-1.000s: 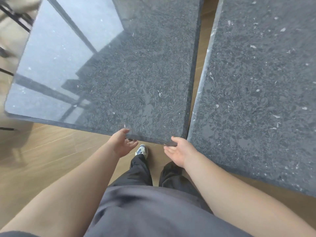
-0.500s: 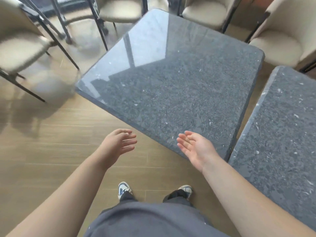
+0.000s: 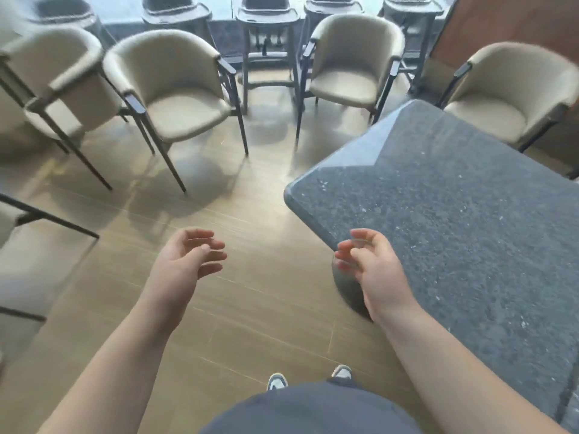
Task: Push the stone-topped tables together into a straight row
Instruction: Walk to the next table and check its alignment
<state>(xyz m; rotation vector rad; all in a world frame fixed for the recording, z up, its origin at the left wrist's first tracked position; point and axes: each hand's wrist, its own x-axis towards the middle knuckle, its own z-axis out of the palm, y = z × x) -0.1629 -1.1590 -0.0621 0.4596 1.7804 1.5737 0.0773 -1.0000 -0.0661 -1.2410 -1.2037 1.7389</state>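
The fingers [image 3: 206,250] of the left hand [image 3: 185,261] are hanging loosely curled and spread, holding nothing, out over the wooden floor [image 3: 250,308]. The fingers [image 3: 347,255] of the right hand [image 3: 372,270] are likewise lying loosely bent and gripping nothing, hovering in front of the near left edge of the stone-topped tabletop [image 3: 454,230]; whether they are touching that edge is not clear because of blur. The dark speckled tabletop is stretching away to the right of and beyond the right fingers, with one rounded corner lying just above and left of them. A sliver of a second grey slab is showing at the bottom right corner, past a narrow gap. Beyond the left fingers, well apart, beige armchairs [image 3: 175,89] on thin dark legs are standing in a loose group, another armchair [image 3: 354,67] is standing further right, and one more [image 3: 507,95] is sitting behind the tabletop's far edge. Dark high chairs [image 3: 266,26] are lining the far wall. Below both sets of fingers, the person's shoes [image 3: 277,381] are peeking out beneath a grey shirt [image 3: 310,411].
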